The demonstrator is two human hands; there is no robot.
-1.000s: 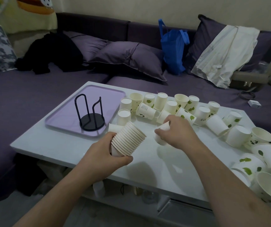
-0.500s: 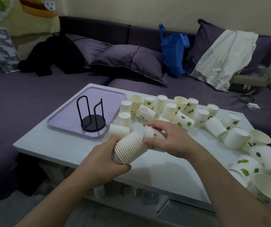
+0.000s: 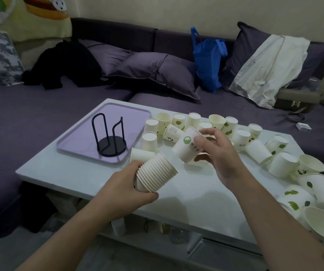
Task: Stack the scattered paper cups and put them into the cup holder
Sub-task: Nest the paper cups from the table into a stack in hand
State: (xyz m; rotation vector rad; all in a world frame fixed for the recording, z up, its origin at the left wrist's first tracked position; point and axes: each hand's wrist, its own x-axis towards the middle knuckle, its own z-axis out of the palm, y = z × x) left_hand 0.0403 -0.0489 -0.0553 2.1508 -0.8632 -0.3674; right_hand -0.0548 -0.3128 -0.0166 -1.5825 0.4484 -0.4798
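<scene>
Left hand (image 3: 122,189) fingers around cup stack (image 3: 155,172), right hand (image 3: 218,153) fingers pinching single cup (image 3: 188,146), both above table's bare near edge (image 3: 176,212).

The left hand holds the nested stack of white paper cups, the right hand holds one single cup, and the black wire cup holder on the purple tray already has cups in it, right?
Not quite: the head view shows the black wire cup holder on the purple tray holds no cups.

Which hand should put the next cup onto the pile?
The right hand. It already holds a single cup just beside the open end of the stack, while the left hand is busy gripping that stack.
</scene>
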